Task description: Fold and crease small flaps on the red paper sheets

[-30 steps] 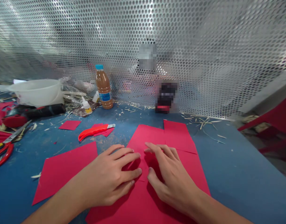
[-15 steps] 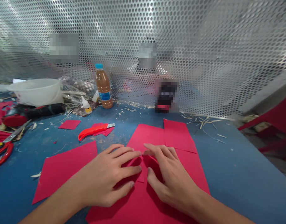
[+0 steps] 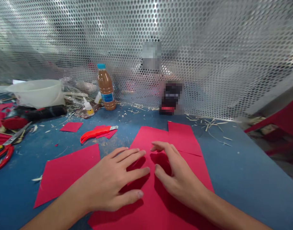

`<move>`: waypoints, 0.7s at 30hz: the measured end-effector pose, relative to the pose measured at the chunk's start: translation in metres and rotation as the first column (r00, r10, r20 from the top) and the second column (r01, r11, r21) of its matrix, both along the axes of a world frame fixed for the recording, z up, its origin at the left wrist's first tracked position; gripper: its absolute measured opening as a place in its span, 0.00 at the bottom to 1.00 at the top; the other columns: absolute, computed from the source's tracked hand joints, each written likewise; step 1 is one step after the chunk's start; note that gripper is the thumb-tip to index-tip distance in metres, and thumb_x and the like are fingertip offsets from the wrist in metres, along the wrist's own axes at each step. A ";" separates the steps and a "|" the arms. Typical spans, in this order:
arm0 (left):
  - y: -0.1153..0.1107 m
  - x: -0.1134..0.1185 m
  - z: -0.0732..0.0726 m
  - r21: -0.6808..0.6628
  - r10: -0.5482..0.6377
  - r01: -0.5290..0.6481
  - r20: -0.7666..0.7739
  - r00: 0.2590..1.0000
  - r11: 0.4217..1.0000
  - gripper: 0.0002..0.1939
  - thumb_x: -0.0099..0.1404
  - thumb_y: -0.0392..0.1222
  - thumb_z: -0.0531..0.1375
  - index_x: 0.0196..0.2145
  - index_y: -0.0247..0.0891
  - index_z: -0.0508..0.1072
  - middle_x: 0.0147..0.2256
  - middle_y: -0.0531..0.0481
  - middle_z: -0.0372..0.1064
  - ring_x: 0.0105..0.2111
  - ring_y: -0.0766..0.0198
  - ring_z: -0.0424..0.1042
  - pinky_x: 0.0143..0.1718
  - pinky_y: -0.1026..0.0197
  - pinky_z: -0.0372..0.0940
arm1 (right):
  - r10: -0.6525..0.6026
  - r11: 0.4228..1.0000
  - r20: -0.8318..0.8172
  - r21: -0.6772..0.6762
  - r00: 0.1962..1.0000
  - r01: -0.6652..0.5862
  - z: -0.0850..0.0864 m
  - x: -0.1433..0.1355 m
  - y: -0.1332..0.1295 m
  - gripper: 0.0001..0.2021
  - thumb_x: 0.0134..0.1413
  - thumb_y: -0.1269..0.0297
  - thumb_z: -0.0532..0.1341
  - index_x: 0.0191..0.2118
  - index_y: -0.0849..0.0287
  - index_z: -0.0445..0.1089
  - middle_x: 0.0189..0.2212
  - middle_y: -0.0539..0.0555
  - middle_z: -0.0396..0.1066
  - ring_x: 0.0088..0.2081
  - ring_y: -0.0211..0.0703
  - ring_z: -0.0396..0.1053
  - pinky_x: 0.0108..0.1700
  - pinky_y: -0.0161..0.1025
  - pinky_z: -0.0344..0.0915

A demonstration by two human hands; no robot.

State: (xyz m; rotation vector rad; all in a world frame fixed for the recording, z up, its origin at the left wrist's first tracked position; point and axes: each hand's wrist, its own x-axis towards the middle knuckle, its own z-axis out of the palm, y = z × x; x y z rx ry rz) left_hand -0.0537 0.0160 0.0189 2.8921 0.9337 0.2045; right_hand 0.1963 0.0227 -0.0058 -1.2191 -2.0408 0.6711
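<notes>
So we've got both hands over a large red sheet [image 3: 158, 207], mid-table [image 3: 249, 179], running out of view toward the near edge. Left hand [image 3: 114, 180] is palm down with its fingers spread; right hand [image 3: 178, 169] is half curled, thumb and fingertips apart. Neither seems to be gripping anything, and we can't tell if the fingertips actually touch the paper.

Our read: this step is smoothing or lining up paper. The next move would call for light, flat fingers so nothing slides, especially the smaller red piece [image 3: 184, 137] at the sheet's far right corner.

As for clutter, a loose red sheet [image 3: 70, 172] sits beside our left forearm. Beyond the left hand there's an orange-red cutter [image 3: 97, 133], blade out, so watch the reach that way. Scissors [image 3: 5, 156] are at the left edge, a brown bottle [image 3: 105, 89] and glue bottle [image 3: 88, 108] by the far edge, and straw scraps [image 3: 211, 124] near the far right corner. Our own hands hide the sheet's middle, annoyingly.
</notes>
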 end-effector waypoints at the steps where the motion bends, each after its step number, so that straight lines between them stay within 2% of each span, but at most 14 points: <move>1: 0.000 0.000 -0.001 -0.006 0.013 -0.013 -0.011 1.000 1.000 0.26 0.77 0.57 0.56 0.68 0.52 0.67 0.72 0.39 0.57 0.70 0.39 0.59 0.66 0.32 0.56 | -0.017 1.000 -0.011 -0.023 1.000 0.017 0.005 0.002 0.004 0.21 0.61 0.71 0.56 0.59 0.52 0.62 0.52 0.58 0.71 0.53 0.52 0.71 0.55 0.53 0.68; 3: 0.001 -0.001 -0.004 -0.012 0.033 -0.033 -0.023 0.999 0.999 0.27 0.76 0.59 0.55 0.68 0.53 0.66 0.72 0.38 0.55 0.71 0.37 0.57 0.66 0.31 0.56 | -0.071 0.995 0.011 -0.074 0.997 0.071 0.018 0.009 0.013 0.13 0.62 0.69 0.55 0.51 0.52 0.66 0.46 0.56 0.72 0.48 0.51 0.72 0.49 0.50 0.69; 5: 0.003 -0.001 -0.005 -0.008 0.031 -0.031 -0.021 0.999 0.999 0.25 0.77 0.58 0.54 0.68 0.53 0.67 0.71 0.39 0.59 0.69 0.40 0.61 0.66 0.32 0.57 | -0.110 0.987 0.034 -0.112 0.993 0.113 0.033 0.018 0.021 0.10 0.64 0.67 0.52 0.48 0.52 0.66 0.42 0.54 0.73 0.42 0.48 0.72 0.43 0.46 0.68; 7: 0.004 0.000 -0.004 0.017 0.024 -0.024 -0.012 1.000 1.000 0.22 0.79 0.55 0.53 0.66 0.53 0.68 0.67 0.41 0.66 0.66 0.42 0.66 0.65 0.33 0.59 | -0.046 0.986 0.182 -0.149 0.982 0.074 0.046 0.029 0.027 0.07 0.64 0.65 0.53 0.44 0.52 0.67 0.40 0.52 0.74 0.38 0.47 0.71 0.40 0.45 0.66; 10: 0.004 0.003 -0.001 0.055 0.024 -0.024 0.002 1.000 0.998 0.20 0.79 0.52 0.53 0.64 0.51 0.71 0.61 0.42 0.71 0.61 0.44 0.70 0.63 0.34 0.61 | 0.045 0.984 0.421 -0.177 0.906 0.033 0.058 0.042 0.027 0.07 0.65 0.63 0.55 0.45 0.53 0.69 0.39 0.52 0.75 0.37 0.48 0.72 0.40 0.46 0.66; 12: 0.003 0.005 -0.001 0.064 0.031 -0.032 0.023 0.999 0.997 0.20 0.79 0.51 0.54 0.64 0.49 0.70 0.61 0.42 0.71 0.61 0.45 0.70 0.64 0.34 0.60 | 0.123 0.987 0.565 -0.153 0.816 -0.044 0.062 0.046 0.023 0.06 0.65 0.60 0.59 0.43 0.55 0.70 0.40 0.54 0.75 0.39 0.51 0.73 0.40 0.47 0.66; 15: 0.001 0.009 -0.003 0.075 0.045 -0.051 0.074 0.996 0.996 0.20 0.78 0.48 0.56 0.64 0.46 0.69 0.63 0.44 0.70 0.63 0.46 0.68 0.65 0.36 0.58 | 0.198 0.980 0.725 -0.162 0.660 -0.115 0.061 0.042 0.014 0.16 0.59 0.50 0.68 0.43 0.58 0.71 0.43 0.60 0.74 0.42 0.60 0.74 0.41 0.52 0.68; 16: 0.001 0.010 -0.004 0.081 0.051 -0.058 0.094 0.994 0.995 0.19 0.78 0.46 0.56 0.63 0.44 0.70 0.62 0.44 0.71 0.62 0.47 0.69 0.65 0.37 0.58 | 0.211 0.977 0.753 -0.173 0.624 -0.122 0.060 0.039 0.011 0.18 0.57 0.50 0.70 0.44 0.59 0.71 0.44 0.61 0.74 0.43 0.62 0.74 0.42 0.54 0.69; 18: 0.000 0.011 -0.007 0.099 0.057 -0.070 0.133 0.990 0.993 0.15 0.78 0.43 0.55 0.59 0.43 0.73 0.59 0.46 0.74 0.59 0.50 0.72 0.65 0.39 0.59 | 0.216 0.976 0.769 -0.177 0.602 -0.124 0.057 0.032 0.006 0.18 0.56 0.53 0.71 0.44 0.61 0.71 0.45 0.62 0.74 0.44 0.63 0.74 0.44 0.56 0.69; 21: -0.001 0.012 -0.010 0.132 0.044 -0.069 0.180 0.983 0.989 0.11 0.78 0.40 0.55 0.51 0.43 0.76 0.54 0.48 0.77 0.54 0.52 0.74 0.63 0.41 0.60 | 0.225 0.974 0.733 -0.165 0.642 -0.154 0.053 0.027 0.004 0.15 0.56 0.59 0.70 0.43 0.61 0.69 0.45 0.61 0.73 0.45 0.62 0.72 0.47 0.56 0.69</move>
